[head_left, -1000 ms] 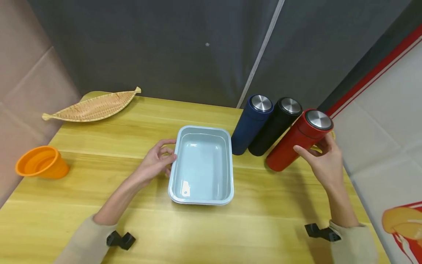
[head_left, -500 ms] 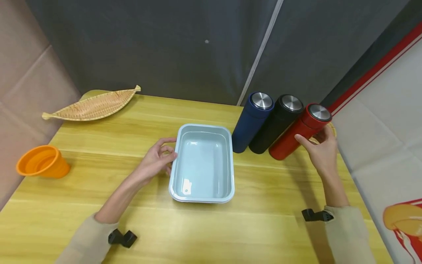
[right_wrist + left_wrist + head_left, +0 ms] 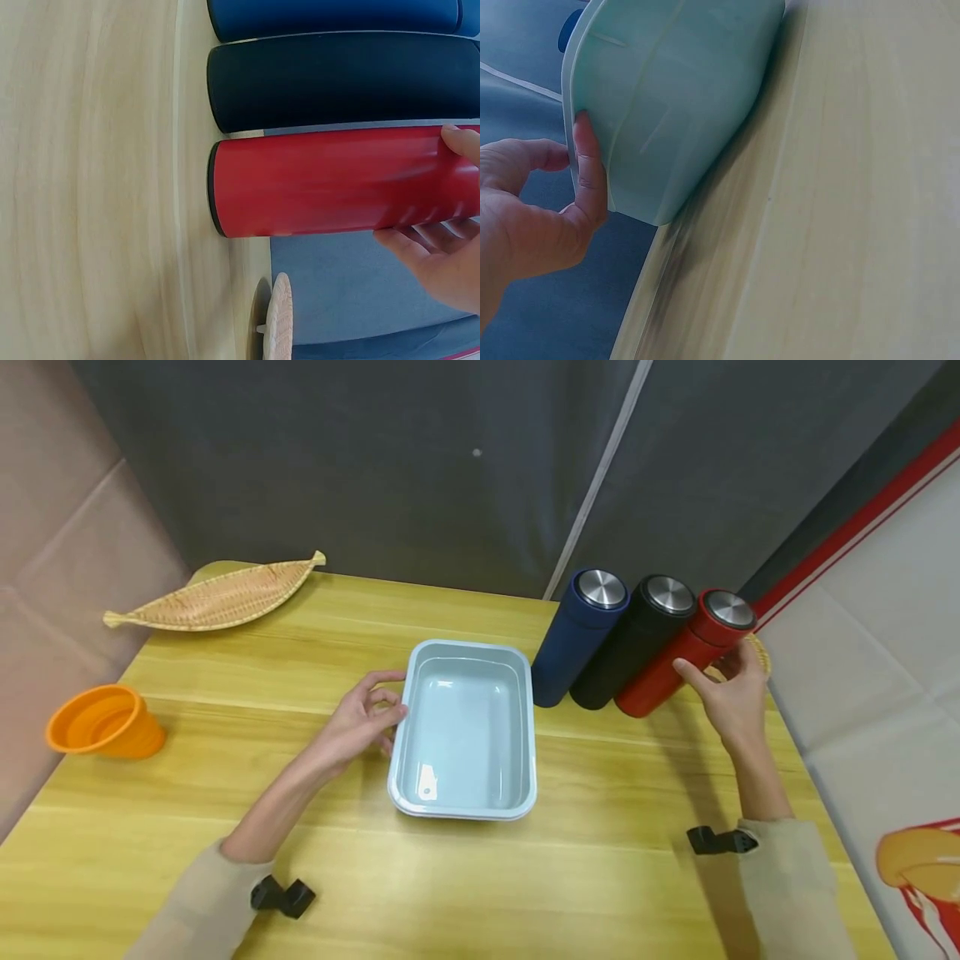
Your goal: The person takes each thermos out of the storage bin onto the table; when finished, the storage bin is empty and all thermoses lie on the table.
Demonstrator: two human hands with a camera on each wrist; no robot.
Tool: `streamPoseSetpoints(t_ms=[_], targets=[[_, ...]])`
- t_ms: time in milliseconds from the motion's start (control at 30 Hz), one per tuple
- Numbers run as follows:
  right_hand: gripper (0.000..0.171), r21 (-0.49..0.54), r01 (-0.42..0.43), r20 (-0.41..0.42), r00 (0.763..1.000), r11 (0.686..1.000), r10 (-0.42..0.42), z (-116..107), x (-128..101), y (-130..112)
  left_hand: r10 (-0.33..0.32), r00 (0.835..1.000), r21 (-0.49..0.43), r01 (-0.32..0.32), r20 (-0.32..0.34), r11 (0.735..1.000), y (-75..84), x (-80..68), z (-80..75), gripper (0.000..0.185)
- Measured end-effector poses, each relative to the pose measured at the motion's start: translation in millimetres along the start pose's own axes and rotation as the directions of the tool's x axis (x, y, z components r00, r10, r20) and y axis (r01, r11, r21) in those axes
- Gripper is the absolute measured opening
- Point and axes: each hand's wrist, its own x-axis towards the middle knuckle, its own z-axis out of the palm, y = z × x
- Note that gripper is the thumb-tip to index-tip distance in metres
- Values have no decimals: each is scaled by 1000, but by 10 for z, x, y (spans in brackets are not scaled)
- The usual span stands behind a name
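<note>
The pale blue tray (image 3: 465, 735) is sitting on the wooden table (image 3: 300, 643) just to the right of the left hand (image 3: 360, 722), which is pinching its near-left rim, thumb (image 3: 589, 172) pressing the lip and the other fingers curled beside it. It is looking light, stiff and smooth, probably best taken by that rim.

The red flask (image 3: 678, 656) is standing under the right hand (image 3: 727, 693), whose thumb and fingers are wrapping its upper body just below the steel cap. It is likely heavier and slick-sided, so a full grasp around the middle seems safest. It is touching the black flask (image 3: 633, 639), with the blue flask (image 3: 577, 635) beyond.
</note>
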Motion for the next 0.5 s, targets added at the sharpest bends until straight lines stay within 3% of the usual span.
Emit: streamPoseSetpoints(t_ms=[367,500], targets=[[57,73,34,37,999,997,-37,9,-50,-124,-26,1000,28,26,-9,999,16,11,14,57],[59,100,0,48,999,995,-5,0,-49,-23,-35,999,47,35,-11,998,28,12,22,53]])
